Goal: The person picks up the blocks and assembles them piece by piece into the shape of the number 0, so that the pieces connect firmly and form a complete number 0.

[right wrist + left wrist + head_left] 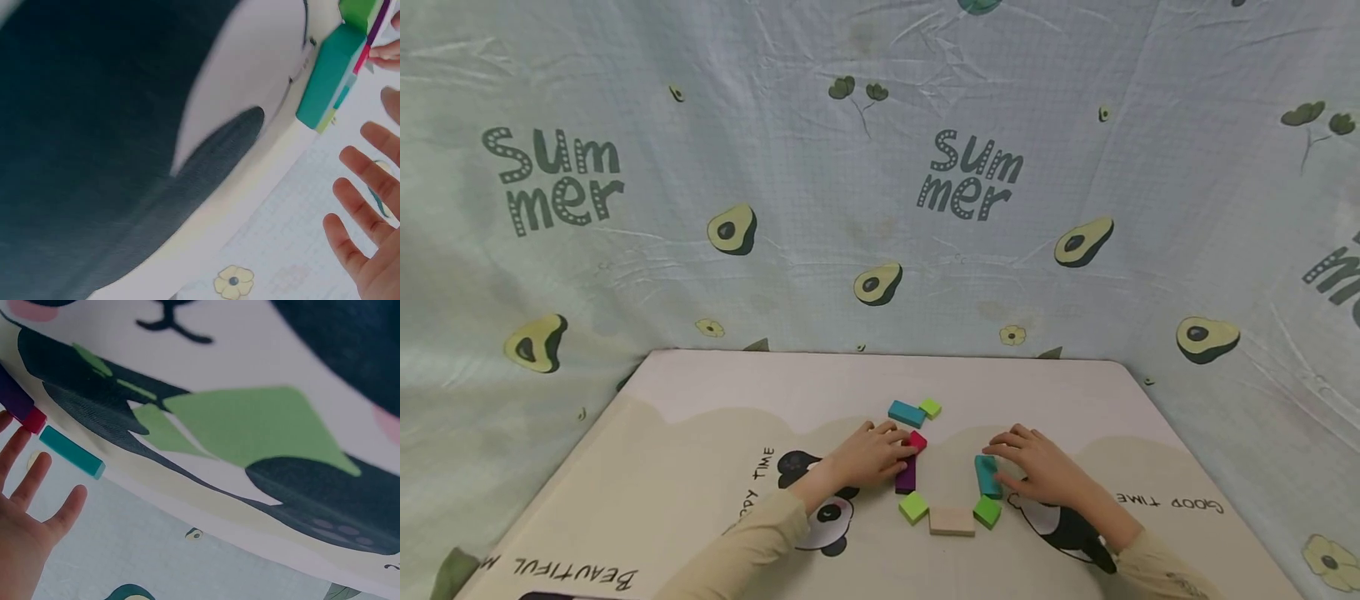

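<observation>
My left hand (pixel 868 457) touches a small red block (pixel 917 441) at the top end of a purple block (pixel 906 475); its other fingers are spread. In the left wrist view the left hand (pixel 31 519) has a fingertip on the red block (pixel 35 420), and a teal block (pixel 72 452) lies beyond. My right hand (pixel 1037 463), fingers apart and loosely bent, is beside a teal block (pixel 988 476). In the right wrist view the right hand (pixel 375 206) shows spread fingers with nothing held, near the teal block (pixel 331 75).
A blue block (pixel 907 413) and a light green block (pixel 930 408) lie farther back. Nearer are two green blocks (pixel 913 507) (pixel 987 512) either side of a beige block (pixel 952 522). Printed cloth (pixel 820 183) hangs behind the table (pixel 700 467).
</observation>
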The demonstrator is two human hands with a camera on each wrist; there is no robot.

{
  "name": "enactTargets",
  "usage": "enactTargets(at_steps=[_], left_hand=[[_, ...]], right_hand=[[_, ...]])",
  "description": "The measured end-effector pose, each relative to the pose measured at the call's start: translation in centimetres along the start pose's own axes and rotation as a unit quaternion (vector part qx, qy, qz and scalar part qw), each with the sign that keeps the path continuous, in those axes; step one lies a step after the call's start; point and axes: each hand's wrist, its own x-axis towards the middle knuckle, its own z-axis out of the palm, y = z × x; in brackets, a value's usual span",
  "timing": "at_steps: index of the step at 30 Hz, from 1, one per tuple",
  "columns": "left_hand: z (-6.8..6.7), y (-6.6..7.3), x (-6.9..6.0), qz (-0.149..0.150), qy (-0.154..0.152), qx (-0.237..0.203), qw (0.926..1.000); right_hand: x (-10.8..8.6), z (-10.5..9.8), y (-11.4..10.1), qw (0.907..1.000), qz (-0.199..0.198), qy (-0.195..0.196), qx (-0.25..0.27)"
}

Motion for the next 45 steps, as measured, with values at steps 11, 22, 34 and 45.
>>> enactTargets(at_steps=[11, 22, 34, 45], left_hand=[[0.2, -0.5, 0.2, 0.005, 0.008, -0.026, 0.9996], [0.2, -0.6, 0.2, 0.004, 0.009, -0.040, 0.9991], [-0.3, -0.2, 0.4, -0.001, -0.004, -0.033, 0.9994], [-0.2, -0.2, 0.2, -0.007, -0.009, -0.034, 0.9994]], right_hand=[[3.2, 0.9, 2.4, 0.9999, 0.010, -0.009, -0.004], [6.6, 2.2, 3.8, 0.9993, 0.004, -0.036, -0.010], [9.0, 3.8, 3.5, 0.9948, -0.007, -0.094, -0.040], [10.2, 4.3, 2.9, 0.9901, 0.000, -0.128, -0.058]])
